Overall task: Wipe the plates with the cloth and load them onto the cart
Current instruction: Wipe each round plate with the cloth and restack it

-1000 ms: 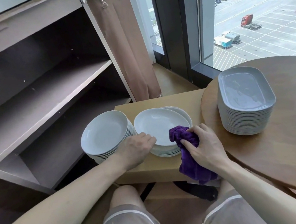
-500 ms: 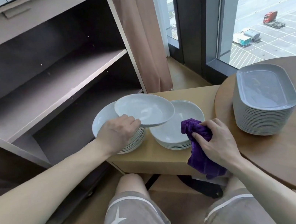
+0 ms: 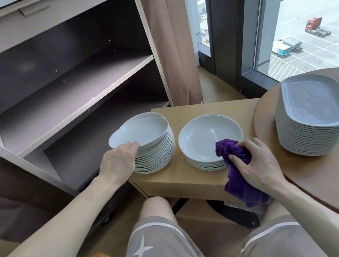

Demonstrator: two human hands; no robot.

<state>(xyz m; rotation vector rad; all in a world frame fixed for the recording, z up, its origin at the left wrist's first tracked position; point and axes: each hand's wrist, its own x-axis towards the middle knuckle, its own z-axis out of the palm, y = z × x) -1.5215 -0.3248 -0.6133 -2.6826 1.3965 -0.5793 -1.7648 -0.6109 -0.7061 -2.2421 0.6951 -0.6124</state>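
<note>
Head-camera view of a seated person looking down at two stacks of round, pale grey plates on a low tabletop (image 3: 205, 109).

The left hand (image 3: 120, 161) grips the near rim of a single plate (image 3: 142, 131). This plate lies tilted on top of the left stack (image 3: 159, 154) and overhangs it on the hand's side. The step in hand looks to be setting this plate down on that stack. To do it well, the plate should be lowered flat and centred over the plates beneath. The fingers should slide out only once the rim is seated, so the tall stack is not nudged toward the tabletop's edge.

The left hand's fingers are curled over the rim. The thumb is out of sight, probably beneath the plate, so how firm the hold is cannot be told.

The right hand (image 3: 258, 165) is closed around a bunched purple cloth (image 3: 240, 186). The cloth touches the near rim of the middle stack (image 3: 207, 137) and hangs down past the tabletop's front.

An open-shelved cart (image 3: 70, 95) stands just to the left of the stacks. A pile of oblong plates (image 3: 313, 105) sits on a round tabletop (image 3: 338, 179) to the right.
</note>
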